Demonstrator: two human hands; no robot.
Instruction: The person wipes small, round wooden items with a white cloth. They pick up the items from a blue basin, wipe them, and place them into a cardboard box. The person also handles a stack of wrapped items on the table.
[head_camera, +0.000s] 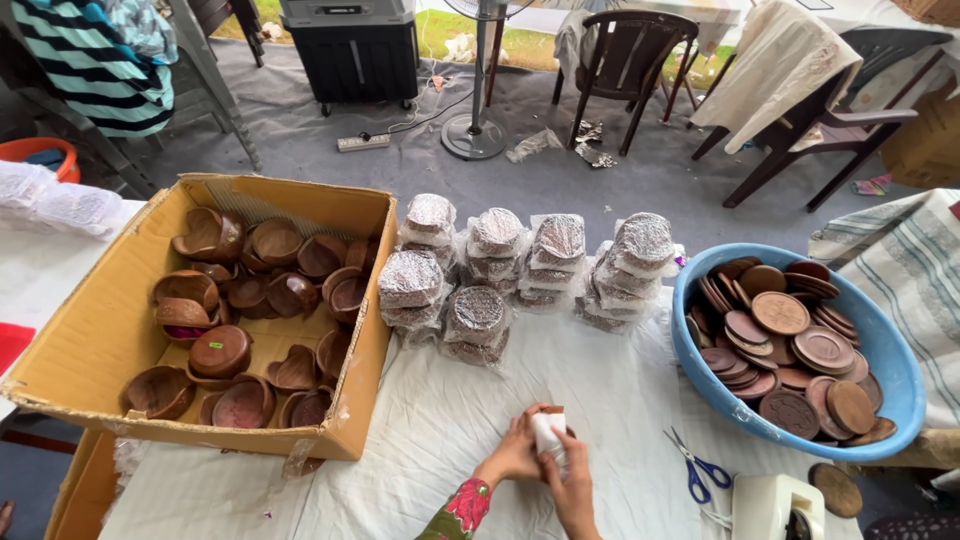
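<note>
Both my hands meet at the table's near edge around a small round brown item half wrapped in white foam sheet (549, 433). My left hand (515, 452) grips it from the left, in a red floral sleeve. My right hand (572, 487) closes on it from below right. Just beyond lie stacks of wrapped round pieces in clear foam bags (520, 270). Blue-handled scissors (698, 468) lie to the right of my hands on the white cloth (420, 440).
A cardboard box (90, 330) of brown wooden bowls stands at left. A blue basin (895, 385) holding several round wooden lids sits at right. A white tape dispenser (775, 508) is at the bottom right. Chairs, a standing fan and a black cooler stand on the floor beyond.
</note>
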